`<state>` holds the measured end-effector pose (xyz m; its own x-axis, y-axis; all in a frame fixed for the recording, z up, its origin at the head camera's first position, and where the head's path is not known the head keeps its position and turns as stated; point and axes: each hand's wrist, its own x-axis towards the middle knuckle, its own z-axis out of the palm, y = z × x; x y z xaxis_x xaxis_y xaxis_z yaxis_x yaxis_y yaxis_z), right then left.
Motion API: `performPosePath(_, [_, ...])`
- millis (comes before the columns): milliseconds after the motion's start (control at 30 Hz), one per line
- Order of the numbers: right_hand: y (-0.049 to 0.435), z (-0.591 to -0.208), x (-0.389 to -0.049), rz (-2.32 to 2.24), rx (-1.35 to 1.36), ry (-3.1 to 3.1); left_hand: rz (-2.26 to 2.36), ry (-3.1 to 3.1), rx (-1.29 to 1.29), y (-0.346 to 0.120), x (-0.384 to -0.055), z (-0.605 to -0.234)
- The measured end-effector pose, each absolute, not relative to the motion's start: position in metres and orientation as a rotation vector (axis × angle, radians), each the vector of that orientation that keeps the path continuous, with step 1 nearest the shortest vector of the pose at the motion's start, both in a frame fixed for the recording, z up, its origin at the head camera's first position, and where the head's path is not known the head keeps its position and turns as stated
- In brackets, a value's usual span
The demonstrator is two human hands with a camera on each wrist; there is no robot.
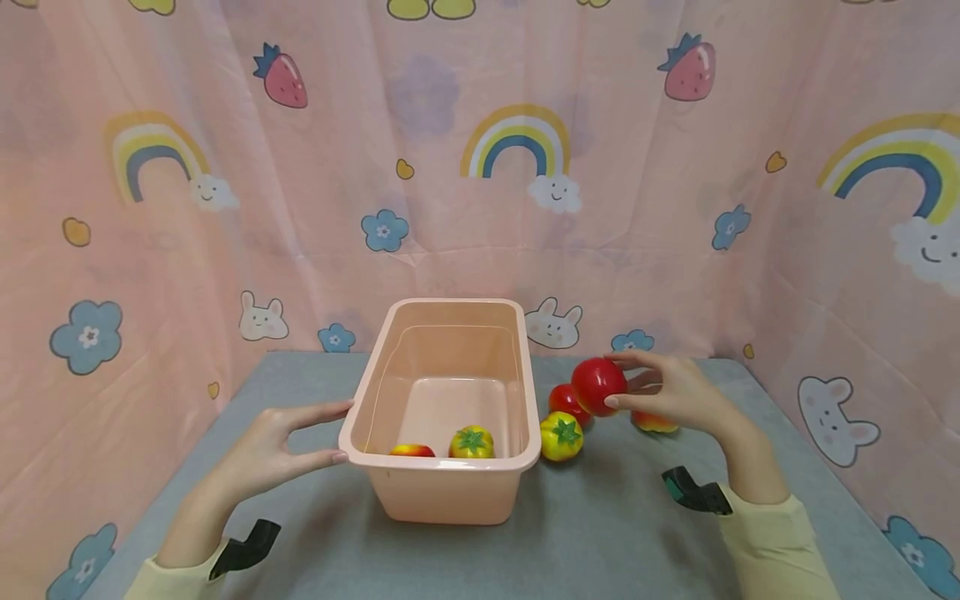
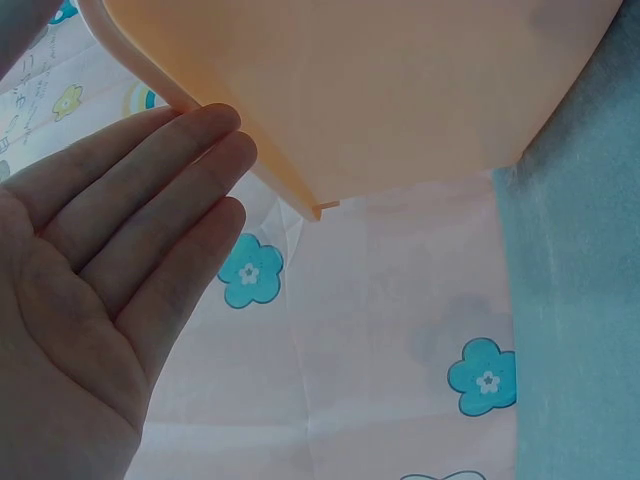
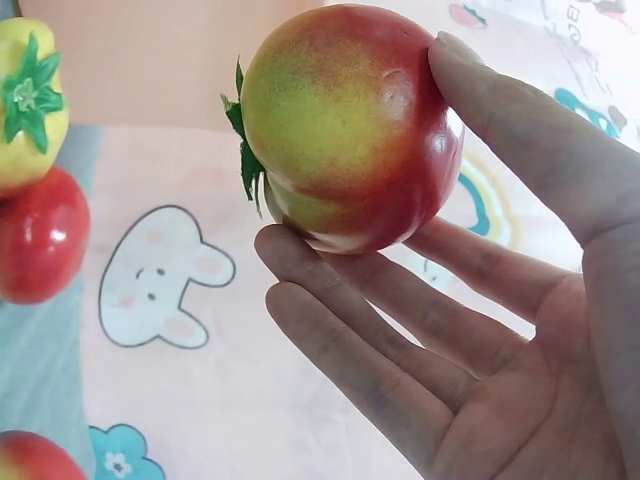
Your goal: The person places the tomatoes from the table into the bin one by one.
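My right hand holds a shiny red tomato between thumb and fingers, raised over the table to the right of a peach-coloured plastic bin. The right wrist view shows a yellow-green patch and green leafy top on this tomato. At the bin's left rim, my left hand rests straight fingertips and thumb near the front corner. Inside the bin lie a yellow fruit with a green star-shaped top and a red-and-yellow fruit, partly hidden by the front rim.
Beside the bin's right wall sits another yellow fruit with a green top, with a red fruit behind it. A red-and-yellow fruit lies under my right hand. The grey table meets a patterned pink curtain.
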<state>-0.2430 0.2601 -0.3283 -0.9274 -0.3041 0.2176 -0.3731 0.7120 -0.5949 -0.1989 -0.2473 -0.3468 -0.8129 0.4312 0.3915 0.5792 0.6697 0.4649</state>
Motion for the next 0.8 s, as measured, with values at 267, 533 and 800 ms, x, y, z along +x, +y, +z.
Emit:
performPosePath(267, [0.256,-0.319,-0.242,0.998,0.553,-2.826,-0.842,-2.623,-0.817,-0.248,-0.199,-0.347])
performPosePath(533, [0.249,-0.308,-0.242,0.958,0.576,-2.834,-0.847,-2.622,-0.824,-0.248,-0.199,-0.347])
performPosePath(800, [0.242,-0.3,-0.245,0.918,0.593,-2.823,-0.847,-2.615,-0.833,-0.248,-0.2,-0.347])
